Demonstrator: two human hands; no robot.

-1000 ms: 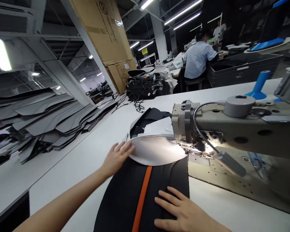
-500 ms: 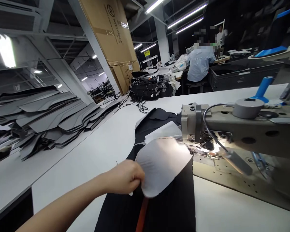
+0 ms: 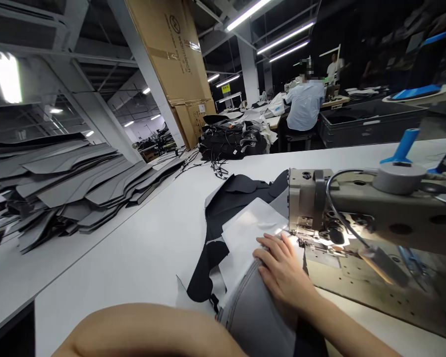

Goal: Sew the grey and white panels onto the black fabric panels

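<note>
While right hand (image 3: 282,273) presses one grey panel (image 3: 253,317), one sewing machine (image 3: 375,203) alongside

white table (image 3: 144,248) | grey panel stack (image 3: 78,188) left | fabric pieces (image 3: 241,230) centre | sewing machine (image 3: 379,208) right | black bundle (image 3: 232,141) behind

The print on the cardboard box (image 3: 171,54) is unreadable.

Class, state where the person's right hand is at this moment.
In the head view, the right hand lies flat on the grey fabric panel, lower centre, just left of the beige sewing machine.
</note>
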